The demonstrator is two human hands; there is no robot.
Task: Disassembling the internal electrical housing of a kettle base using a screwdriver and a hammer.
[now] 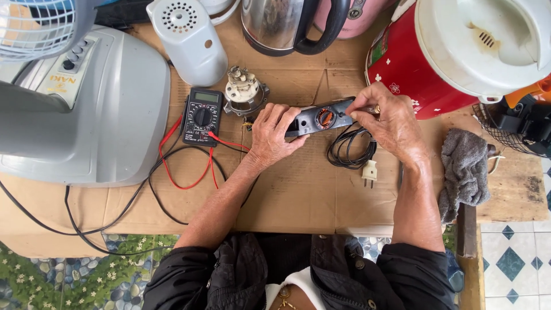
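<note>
Both hands meet over the middle of the counter (298, 195), which is covered with brown cardboard. Between them lies a dark elongated plastic part (321, 119), held nearly level, with a round opening showing coppery metal near its middle. The left hand (275, 135) grips the part's left end: its fingers (282, 116) curl over the top edge while the thumb presses from below, so that end is closed inside the hand. The right hand (390, 123) holds the right end, its fingertips (357, 110) pinched together on the upper corner of the part; whether a small tool sits in that pinch cannot be told. Just beneath the part, touching the cardboard, lies a coiled black cord (347, 150) ending in a white plug (369, 171). To the left of the left hand sits a black multimeter (202, 116) with red and black leads trailing across the cardboard, and just above the hand rests a small motor assembly (245, 92). A grey fan base (97, 115) fills the left side, a pale motor cover (188, 40) stands behind the meter, a steel kettle (287, 26) is at the far edge, a red and white rice cooker (459, 51) stands at upper right, and a grey rag (466, 172) lies right of the right forearm.
</note>
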